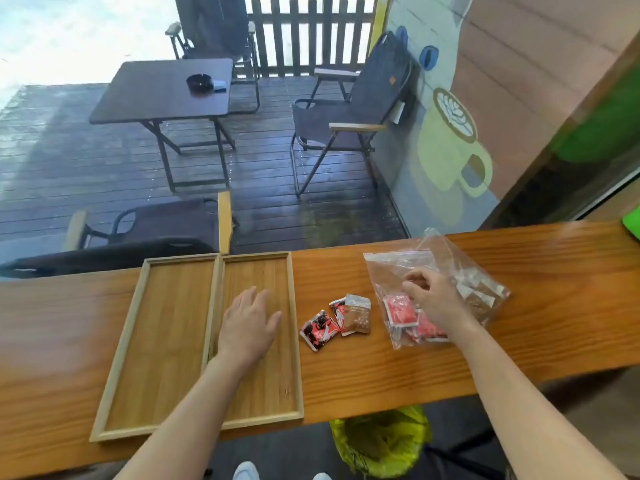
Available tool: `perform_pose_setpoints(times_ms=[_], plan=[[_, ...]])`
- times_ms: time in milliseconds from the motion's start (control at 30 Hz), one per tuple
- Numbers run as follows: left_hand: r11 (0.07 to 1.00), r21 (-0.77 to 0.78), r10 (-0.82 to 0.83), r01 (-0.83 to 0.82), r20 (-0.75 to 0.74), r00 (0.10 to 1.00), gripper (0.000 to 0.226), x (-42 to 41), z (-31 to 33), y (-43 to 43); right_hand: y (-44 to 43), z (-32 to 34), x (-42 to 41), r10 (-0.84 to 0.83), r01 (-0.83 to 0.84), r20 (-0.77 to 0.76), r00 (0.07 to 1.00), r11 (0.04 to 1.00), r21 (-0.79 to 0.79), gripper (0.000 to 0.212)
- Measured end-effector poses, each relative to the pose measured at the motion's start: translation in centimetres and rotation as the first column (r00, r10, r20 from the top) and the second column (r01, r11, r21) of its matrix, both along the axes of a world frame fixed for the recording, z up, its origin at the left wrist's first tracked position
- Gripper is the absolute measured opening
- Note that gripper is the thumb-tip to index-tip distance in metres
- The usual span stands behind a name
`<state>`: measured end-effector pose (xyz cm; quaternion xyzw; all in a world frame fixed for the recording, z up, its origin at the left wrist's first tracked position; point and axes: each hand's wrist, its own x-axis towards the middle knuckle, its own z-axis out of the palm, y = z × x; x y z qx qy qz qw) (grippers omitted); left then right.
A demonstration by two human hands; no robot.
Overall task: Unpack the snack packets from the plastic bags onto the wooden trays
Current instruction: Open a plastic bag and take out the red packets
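Note:
Two empty wooden trays lie side by side on the long wooden counter: the left tray point(166, 341) and the right tray point(277, 382). My left hand point(247, 323) rests flat and open on the right tray. Right of the trays three loose snack packets lie on the counter: a red-black packet point(318, 330), a second red packet point(338, 311) and a brown packet point(358, 313) overlapping it. Further right a clear plastic bag point(391, 268) holds red packets point(401, 310) and brownish ones. My right hand point(433, 299) lies on top of the bag with its fingers curled.
The counter point(519, 323) runs left to right; its far edge borders a wet deck with folding chairs and a dark table. A yellow-green bag point(381, 441) sits on the floor below the counter's near edge. Something green point(632, 221) shows at the far right.

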<state>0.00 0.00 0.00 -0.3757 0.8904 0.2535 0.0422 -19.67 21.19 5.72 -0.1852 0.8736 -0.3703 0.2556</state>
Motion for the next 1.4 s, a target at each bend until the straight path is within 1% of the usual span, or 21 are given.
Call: perform_pose_setpoints(times_ms=[33, 100, 200, 267, 333, 367, 400, 500, 533, 733, 800, 900, 967, 1100, 1167, 1200, 1233, 1267, 1300, 1333, 1400], plan=[[1.0, -0.014, 0.015, -0.015, 0.042, 0.999, 0.058, 0.5, -0.7, 0.3, 0.0, -0.5, 0.1, -0.049, 0.05, -0.042, 0.998, 0.999, 0.022, 0.027], [0.993, -0.118, 0.009, -0.002, 0.058, 0.998, 0.065, 1.5, -2.5, 1.0, 0.1, -1.8, 0.0, -0.127, 0.145, -0.156, 0.98, 0.983, 0.111, 0.033], [0.973, -0.232, -0.014, 0.015, 0.004, 1.0, 0.066, 2.3, -3.6, 1.6, 0.3, -3.8, 0.2, -0.21, 0.26, -0.205, 0.956, 0.93, 0.261, 0.061], [0.968, -0.252, -0.013, 0.01, -0.012, 1.0, 0.064, 2.1, -3.4, 1.3, 0.3, -4.5, 0.0, -0.281, 0.333, -0.216, 0.935, 0.906, 0.261, 0.078], [0.965, -0.26, -0.021, 0.016, -0.015, 1.0, 0.063, 1.9, -3.6, 1.2, 0.2, -5.4, 0.1, -0.361, 0.395, -0.186, 0.914, 0.895, 0.207, 0.087], [0.965, -0.26, -0.02, 0.015, -0.019, 1.0, 0.064, 1.9, -3.7, 1.2, 0.1, -5.6, 0.0, -0.413, 0.436, -0.154, 0.897, 0.884, 0.17, 0.086], [0.966, -0.257, -0.019, 0.015, -0.015, 1.0, 0.064, 1.7, -3.6, 1.1, 0.1, -5.7, -0.1, -0.453, 0.468, -0.129, 0.882, 0.872, 0.14, 0.078], [0.964, -0.264, -0.012, 0.009, -0.01, 1.0, 0.065, 1.6, -3.6, 1.0, 0.2, -4.8, -0.6, -0.444, 0.443, -0.004, 0.896, 0.894, 0.07, 0.021], [0.965, -0.261, -0.008, 0.005, -0.01, 1.0, 0.066, 1.7, -3.5, 1.0, 0.2, -4.4, -0.6, -0.416, 0.415, 0.039, 0.909, 0.909, 0.022, 0.017], [0.966, -0.258, -0.004, 0.005, 0.002, 1.0, 0.068, 1.6, -3.6, 1.0, -0.4, -0.8, -0.2, -0.277, 0.329, 0.21, 0.938, 0.901, -0.283, 0.016], [0.966, -0.26, -0.004, 0.006, 0.01, 1.0, 0.067, 1.6, -3.6, 1.1, -0.9, 0.7, 0.0, -0.189, 0.254, 0.206, 0.96, 0.897, -0.362, 0.018], [0.967, -0.253, -0.02, 0.027, 0.029, 0.999, 0.07, 1.8, -3.5, 1.0, -2.0, 3.2, 0.5, -0.089, 0.164, 0.174, 0.981, 0.857, -0.488, 0.016], [0.971, -0.235, -0.024, 0.035, 0.051, 0.998, 0.071, 1.8, -3.2, 1.1, -2.7, 4.6, 0.9, -0.024, 0.097, 0.142, 0.99, 0.839, -0.536, 0.015], [0.993, -0.117, -0.011, 0.015, 0.029, 1.0, 0.056, 1.8, -2.2, 1.3, -4.3, 6.5, 2.5, 0.185, -0.115, 0.09, 0.979, 0.854, -0.507, 0.007], [0.998, 0.051, 0.03, -0.028, -0.046, 0.999, 0.049, 1.5, -0.4, 0.8, -5.2, 6.9, 3.5, 0.284, -0.209, 0.095, 0.954, 0.859, -0.467, 0.01], [0.979, 0.189, 0.105, -0.082, -0.12, 0.987, 0.04, 1.4, 1.2, 0.4, -5.6, 7.1, 3.9, 0.32, -0.24, 0.109, 0.941, 0.86, -0.45, 0.012], [0.926, 0.35, 0.216, -0.138, -0.196, 0.956, 0.029, 1.5, 3.1, 0.1, -6.1, 7.2, 4.3, 0.349, -0.268, 0.12, 0.93, 0.862, -0.43, 0.012], [0.844, 0.509, 0.337, -0.168, -0.261, 0.904, 0.02, 1.6, 5.1, -0.2, -6.6, 7.3, 4.6, 0.376, -0.297, 0.125, 0.918, 0.861, -0.412, 0.013], [0.761, 0.627, 0.439, -0.166, -0.309, 0.843, 0.019, 1.9, 7.2, -0.4, -7.2, 7.3, 5.0, 0.404, -0.327, 0.128, 0.906, 0.859, -0.393, 0.013], [0.704, 0.697, 0.484, -0.137, -0.33, 0.811, 0.025, 2.2, 9.2, -0.6, -7.8, 7.2, 5.3, 0.433, -0.361, 0.13, 0.892, 0.855, -0.373, 0.013], [0.64, 0.768, 0.447, -0.035, -0.335, 0.829, 0.041, 3.3, 12.1, -0.8, -9.3, 7.2, 6.2, 0.496, -0.427, 0.132, 0.858, 0.833, -0.351, 0.015]])
